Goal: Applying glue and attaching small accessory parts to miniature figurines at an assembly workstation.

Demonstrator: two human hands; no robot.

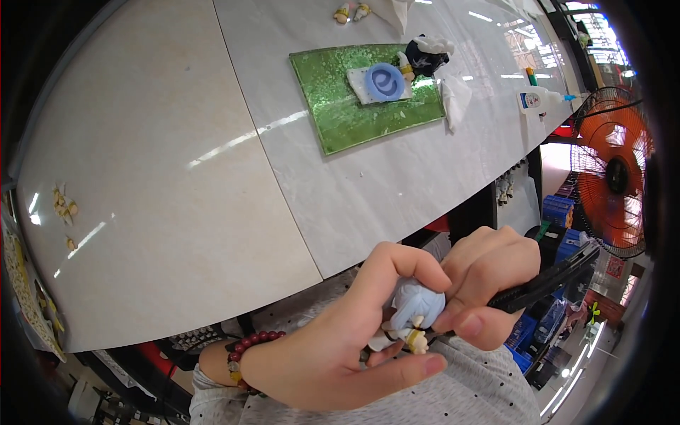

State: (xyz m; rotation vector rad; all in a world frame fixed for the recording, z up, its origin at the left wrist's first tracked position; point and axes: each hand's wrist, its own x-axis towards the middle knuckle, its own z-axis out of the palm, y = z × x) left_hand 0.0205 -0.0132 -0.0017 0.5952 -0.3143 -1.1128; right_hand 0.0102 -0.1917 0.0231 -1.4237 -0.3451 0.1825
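A small figurine [418, 303] with pale blue hair and a cream body with yellow trim is held over my lap, close to the table's near edge. My left hand [319, 340] curls around it, with the thumb below and the index finger arched over the head. Beside the figurine's head, my right hand [492, 273] is closed around a long black tool [556, 278], which sticks out to the right. The tool's working end is hidden by my fingers, so its exact kind does not show.
On the table [177, 177] lies a green slab [382, 124] bearing a round blue dish [386, 82] and a dark-haired figurine [426, 57]. White tissue [457, 103], a white bottle [535, 100] and an orange fan [613, 173] are rightward. Small cream parts [65, 205] lie far left.
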